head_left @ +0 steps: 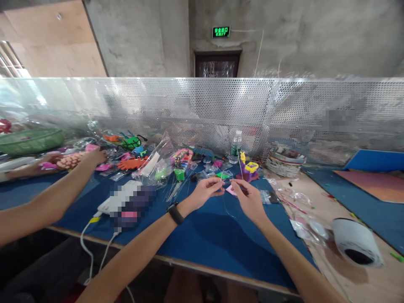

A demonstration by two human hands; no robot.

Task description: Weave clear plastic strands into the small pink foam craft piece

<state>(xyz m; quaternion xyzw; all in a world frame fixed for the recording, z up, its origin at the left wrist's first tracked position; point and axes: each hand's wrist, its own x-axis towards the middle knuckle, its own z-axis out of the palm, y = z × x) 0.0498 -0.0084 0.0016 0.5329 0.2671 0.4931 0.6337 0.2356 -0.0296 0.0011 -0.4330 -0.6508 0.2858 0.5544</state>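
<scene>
Above the blue mat (202,244), my left hand (205,192) and my right hand (250,201) meet with their fingertips close together. Both are closed in a pinch on a fine thread (227,212), part of which hangs in a loop below them. A thin straight line rises from my right fingers; whether it is a needle or wire I cannot tell. Under the fingertips lies a pink piece (231,190), partly hidden by my right hand. Just behind are a green piece (222,174) and a purple and yellow toy (250,167).
At left, a co-worker's hand (98,156) reaches over colourful pieces. A power bank (105,206) with cables lies nearer. Thin wires (173,189), a bottle (235,147) and a basket (285,162) stand behind; a white roll (356,240) is at right. A perforated metal screen (202,101) bounds the back.
</scene>
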